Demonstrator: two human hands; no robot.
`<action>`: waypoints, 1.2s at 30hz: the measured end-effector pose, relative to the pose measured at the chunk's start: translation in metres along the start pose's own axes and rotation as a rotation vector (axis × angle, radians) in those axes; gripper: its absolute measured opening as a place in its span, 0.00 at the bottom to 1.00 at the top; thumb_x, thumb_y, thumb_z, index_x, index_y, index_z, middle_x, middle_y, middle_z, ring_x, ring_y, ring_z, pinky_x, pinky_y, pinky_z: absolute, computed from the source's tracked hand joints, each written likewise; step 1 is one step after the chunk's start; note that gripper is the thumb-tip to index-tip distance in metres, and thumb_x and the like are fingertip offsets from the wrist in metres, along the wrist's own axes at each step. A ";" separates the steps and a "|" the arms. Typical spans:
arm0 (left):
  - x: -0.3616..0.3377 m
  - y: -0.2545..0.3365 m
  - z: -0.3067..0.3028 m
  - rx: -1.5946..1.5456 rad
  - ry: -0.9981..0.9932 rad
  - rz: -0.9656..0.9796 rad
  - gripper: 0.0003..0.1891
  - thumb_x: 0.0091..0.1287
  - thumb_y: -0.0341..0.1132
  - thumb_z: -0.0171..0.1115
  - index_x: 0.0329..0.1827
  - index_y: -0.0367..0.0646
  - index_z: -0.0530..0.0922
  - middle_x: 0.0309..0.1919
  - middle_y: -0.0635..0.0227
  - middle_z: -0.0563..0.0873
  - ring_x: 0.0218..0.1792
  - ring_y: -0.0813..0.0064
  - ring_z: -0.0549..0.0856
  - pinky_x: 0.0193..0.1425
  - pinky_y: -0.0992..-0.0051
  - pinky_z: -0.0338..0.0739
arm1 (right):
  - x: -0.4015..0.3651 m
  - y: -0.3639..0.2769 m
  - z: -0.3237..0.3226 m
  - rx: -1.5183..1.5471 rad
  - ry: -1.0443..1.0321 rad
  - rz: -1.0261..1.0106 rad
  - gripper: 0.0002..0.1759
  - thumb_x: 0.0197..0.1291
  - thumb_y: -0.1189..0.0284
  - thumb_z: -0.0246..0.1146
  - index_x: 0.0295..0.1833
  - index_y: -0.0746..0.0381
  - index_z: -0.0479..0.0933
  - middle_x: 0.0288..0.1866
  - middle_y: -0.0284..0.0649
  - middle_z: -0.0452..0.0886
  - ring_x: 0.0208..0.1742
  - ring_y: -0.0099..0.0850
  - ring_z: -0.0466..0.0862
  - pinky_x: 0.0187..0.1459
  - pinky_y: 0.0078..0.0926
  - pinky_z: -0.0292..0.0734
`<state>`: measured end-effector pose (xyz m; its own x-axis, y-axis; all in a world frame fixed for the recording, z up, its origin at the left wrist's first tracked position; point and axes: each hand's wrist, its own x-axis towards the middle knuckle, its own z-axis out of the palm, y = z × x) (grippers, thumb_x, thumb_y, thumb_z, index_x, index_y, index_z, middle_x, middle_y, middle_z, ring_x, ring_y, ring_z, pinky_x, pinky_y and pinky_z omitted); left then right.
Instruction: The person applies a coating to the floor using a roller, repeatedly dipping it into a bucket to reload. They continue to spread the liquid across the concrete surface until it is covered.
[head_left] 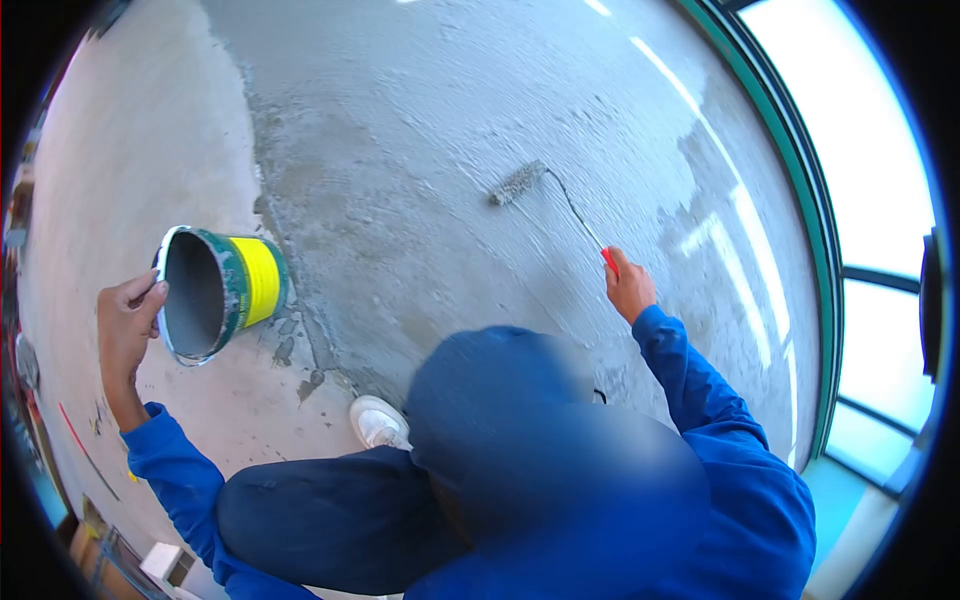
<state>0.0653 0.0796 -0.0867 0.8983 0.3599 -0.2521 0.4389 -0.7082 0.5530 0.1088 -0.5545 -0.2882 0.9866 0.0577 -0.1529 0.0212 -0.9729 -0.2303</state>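
Spreading of a wet, slate-grey, glossy coat (430,190) appears to be in hand on a broad, pale concrete floor (150,170). A grey, shaggy, cylindrical roller (518,184) is set on the coat, well in from the floor's right edge, which is bordered by a dark green metal frame (805,200). Its slim red handle (609,259) is gripped by the right hand (632,288), fingers closed round it. A round, dark green bucket (234,290) with a bright yellow label (261,282) is held toward the floor's left edge, just beside the coat's ragged margin; its mouth (195,295) is pinched at the lip by the left hand (125,320), thumb against fingers. Whether it is lifted or floor-borne cannot be told.

Technique: light, even pressure should be applied and passes overlapped, so that ridges are flattened; the bucket should be steadied against spilling.

Textures noted: coat streaked with fine diagonal ridges, mirror-like near the frame, duller and mottled by the margin; bare concrete matt; roller nap clotted; rod (574,205) thin, bent, apparently metal
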 end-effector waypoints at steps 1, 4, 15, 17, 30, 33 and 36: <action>0.000 -0.004 -0.001 0.014 -0.017 -0.009 0.19 0.62 0.36 0.63 0.51 0.29 0.80 0.18 0.72 0.76 0.17 0.86 0.71 0.20 0.84 0.66 | -0.025 0.017 -0.001 -0.011 -0.022 0.039 0.16 0.61 0.66 0.57 0.54 0.53 0.71 0.30 0.54 0.81 0.32 0.54 0.81 0.34 0.52 0.75; 0.002 -0.009 -0.002 0.047 -0.049 -0.011 0.19 0.63 0.37 0.62 0.52 0.31 0.80 0.18 0.73 0.75 0.17 0.87 0.70 0.20 0.83 0.65 | -0.093 0.065 -0.005 -0.007 -0.013 0.094 0.17 0.61 0.67 0.57 0.56 0.54 0.70 0.31 0.53 0.81 0.33 0.54 0.81 0.34 0.51 0.74; 0.003 -0.010 0.000 0.080 -0.030 -0.026 0.18 0.66 0.37 0.61 0.54 0.34 0.80 0.18 0.75 0.74 0.16 0.88 0.67 0.19 0.84 0.63 | -0.287 0.180 -0.055 -0.025 -0.116 0.265 0.17 0.62 0.66 0.58 0.57 0.56 0.72 0.40 0.54 0.81 0.41 0.54 0.81 0.41 0.47 0.76; 0.003 -0.011 0.000 0.079 -0.040 -0.026 0.18 0.66 0.37 0.61 0.54 0.34 0.80 0.18 0.75 0.74 0.16 0.88 0.67 0.19 0.84 0.63 | -0.292 0.176 -0.059 -0.018 -0.142 0.261 0.18 0.62 0.66 0.58 0.56 0.56 0.72 0.41 0.55 0.81 0.41 0.54 0.81 0.42 0.46 0.76; -0.002 -0.010 0.001 -0.003 -0.028 0.022 0.18 0.64 0.37 0.61 0.49 0.31 0.82 0.18 0.74 0.74 0.18 0.87 0.70 0.20 0.84 0.65 | -0.038 -0.019 0.017 0.021 -0.035 0.014 0.16 0.63 0.64 0.55 0.56 0.53 0.70 0.33 0.54 0.81 0.34 0.54 0.81 0.35 0.51 0.75; -0.004 -0.005 0.001 -0.033 0.019 0.004 0.18 0.62 0.35 0.63 0.51 0.31 0.81 0.19 0.72 0.77 0.18 0.87 0.72 0.20 0.84 0.66 | 0.024 -0.078 0.024 0.022 -0.044 -0.001 0.14 0.63 0.64 0.55 0.54 0.55 0.70 0.32 0.56 0.81 0.34 0.55 0.82 0.35 0.53 0.75; -0.006 0.003 0.001 -0.067 0.037 0.002 0.18 0.60 0.33 0.64 0.50 0.29 0.80 0.19 0.69 0.79 0.18 0.85 0.73 0.21 0.82 0.67 | 0.088 -0.134 0.026 0.040 -0.029 -0.035 0.13 0.63 0.65 0.55 0.52 0.56 0.71 0.32 0.57 0.81 0.35 0.56 0.82 0.36 0.55 0.75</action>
<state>0.0616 0.0750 -0.0845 0.8971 0.3818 -0.2224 0.4340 -0.6668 0.6058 0.1881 -0.4131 -0.2959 0.9801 0.0989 -0.1720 0.0488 -0.9605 -0.2739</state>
